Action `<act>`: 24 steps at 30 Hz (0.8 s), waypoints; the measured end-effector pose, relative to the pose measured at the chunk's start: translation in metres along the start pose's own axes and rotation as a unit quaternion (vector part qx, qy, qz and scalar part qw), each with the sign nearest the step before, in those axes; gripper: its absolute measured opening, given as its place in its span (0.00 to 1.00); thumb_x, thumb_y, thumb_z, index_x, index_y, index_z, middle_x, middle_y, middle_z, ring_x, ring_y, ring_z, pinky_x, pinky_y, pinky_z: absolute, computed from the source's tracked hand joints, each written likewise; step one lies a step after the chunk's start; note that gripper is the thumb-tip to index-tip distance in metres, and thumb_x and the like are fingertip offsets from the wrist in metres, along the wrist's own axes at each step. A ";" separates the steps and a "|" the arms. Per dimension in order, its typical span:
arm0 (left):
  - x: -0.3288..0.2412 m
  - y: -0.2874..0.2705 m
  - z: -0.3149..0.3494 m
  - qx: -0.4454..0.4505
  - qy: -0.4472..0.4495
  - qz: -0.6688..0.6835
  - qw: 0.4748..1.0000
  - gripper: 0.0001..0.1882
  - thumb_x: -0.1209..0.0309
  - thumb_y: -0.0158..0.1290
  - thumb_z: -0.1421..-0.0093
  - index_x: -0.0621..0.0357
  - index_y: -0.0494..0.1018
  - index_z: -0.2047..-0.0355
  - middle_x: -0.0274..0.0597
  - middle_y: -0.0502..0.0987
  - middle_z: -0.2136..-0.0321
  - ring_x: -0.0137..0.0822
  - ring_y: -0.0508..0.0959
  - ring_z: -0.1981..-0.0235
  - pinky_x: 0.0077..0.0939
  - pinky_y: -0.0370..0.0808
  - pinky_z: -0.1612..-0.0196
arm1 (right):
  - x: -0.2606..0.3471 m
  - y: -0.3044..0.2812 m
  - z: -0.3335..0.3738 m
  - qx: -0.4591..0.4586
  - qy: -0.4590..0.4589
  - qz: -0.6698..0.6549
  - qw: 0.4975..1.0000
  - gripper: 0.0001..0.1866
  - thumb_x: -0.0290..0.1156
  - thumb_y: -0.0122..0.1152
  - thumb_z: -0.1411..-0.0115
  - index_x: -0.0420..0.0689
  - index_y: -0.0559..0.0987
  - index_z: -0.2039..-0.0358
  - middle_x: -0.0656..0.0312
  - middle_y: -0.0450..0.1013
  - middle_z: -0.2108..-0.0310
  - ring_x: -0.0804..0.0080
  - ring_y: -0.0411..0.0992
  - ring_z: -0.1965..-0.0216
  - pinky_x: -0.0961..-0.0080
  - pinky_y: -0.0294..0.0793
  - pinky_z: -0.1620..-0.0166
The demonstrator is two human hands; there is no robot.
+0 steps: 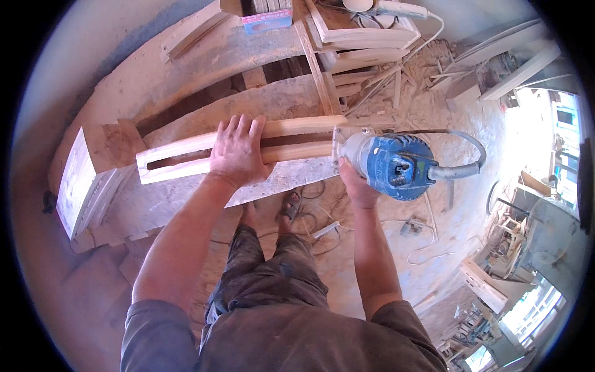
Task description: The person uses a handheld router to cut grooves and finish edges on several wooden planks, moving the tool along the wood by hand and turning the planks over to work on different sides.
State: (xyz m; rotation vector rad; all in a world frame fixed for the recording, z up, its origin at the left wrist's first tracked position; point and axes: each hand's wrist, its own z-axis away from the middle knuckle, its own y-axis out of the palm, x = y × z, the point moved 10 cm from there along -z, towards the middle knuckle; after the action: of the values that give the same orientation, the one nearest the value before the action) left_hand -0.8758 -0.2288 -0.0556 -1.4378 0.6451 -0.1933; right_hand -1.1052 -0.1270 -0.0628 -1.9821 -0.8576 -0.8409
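Note:
A long, slightly curved wooden piece with a lengthwise slot through it lies across the dusty workbench. My left hand is laid over the piece left of its middle, fingers across the top and thumb along the near side. At the piece's right end sits a blue handheld trim router, tilted on its side, its metal base against the wood. Low on the router's near side, my right hand grips it; the fingers are mostly hidden beneath the tool. The router's bit cannot be seen.
Angled wooden blocks stand stacked at the bench's left end. A pink and blue box sits at the back. Curved wooden frames are piled beyond. The router's cord loops rightward; cables and a power strip lie on the floor.

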 end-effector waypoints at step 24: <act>-0.002 0.005 0.000 0.013 -0.019 -0.030 0.999 0.43 0.59 0.72 0.62 0.57 0.68 0.46 0.49 0.72 0.55 0.53 0.71 0.48 0.49 0.67 0.43 | -0.038 -0.066 -0.065 -0.319 0.158 -0.164 0.920 0.38 0.21 0.79 0.60 0.35 0.73 0.46 0.54 0.73 0.48 0.64 0.74 0.50 0.65 0.76 0.46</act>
State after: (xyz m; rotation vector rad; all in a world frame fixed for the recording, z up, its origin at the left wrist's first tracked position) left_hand -0.8786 -0.2275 -0.0596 -1.4343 0.5674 -0.2194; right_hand -1.1950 -0.1633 -0.0364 -2.1673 -0.7946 -1.7660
